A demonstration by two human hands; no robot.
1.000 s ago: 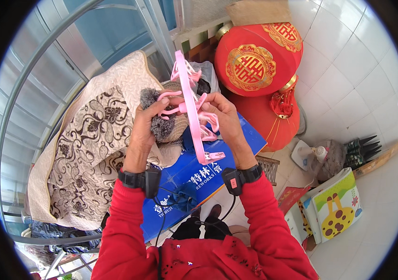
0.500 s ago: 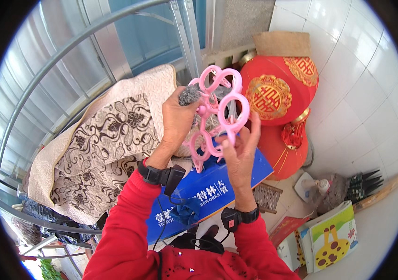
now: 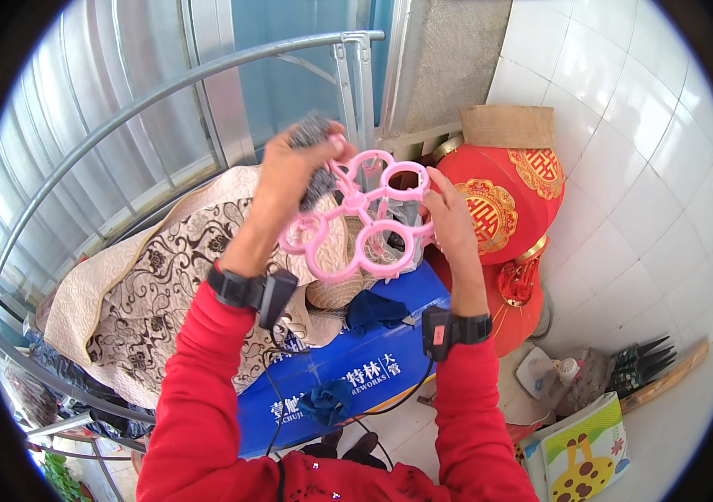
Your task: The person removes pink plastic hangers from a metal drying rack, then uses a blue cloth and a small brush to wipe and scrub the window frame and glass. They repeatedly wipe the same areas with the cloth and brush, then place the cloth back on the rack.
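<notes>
Pink ringed hanger, held aloft: left hand, fingers clasping grey fuzzy item; right hand, fingers pinching hanger's edge; next move likely needs steady support.

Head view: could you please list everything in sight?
Ring hanger: one, pink, centre
Fuzzy item: one, grey, in left hand
Quilted cover: one, beige and brown, left
Box: one, blue, lower centre
Cloths: two, dark blue, on box
Lanterns: two, red, right
Cardboard piece: one, brown, upper right
Bottle: one, white, lower right
Giraffe-print package: one, multicoloured, lower right
Railing: one, grey, left
Plant: one, green, lower left
Wall tiles: many, white, right
Wristbands: two, black, near hands
Sleeves: two, red, bottom
Left hand: one, bare, upper centre
Right hand: one, bare, hanger's right
</notes>
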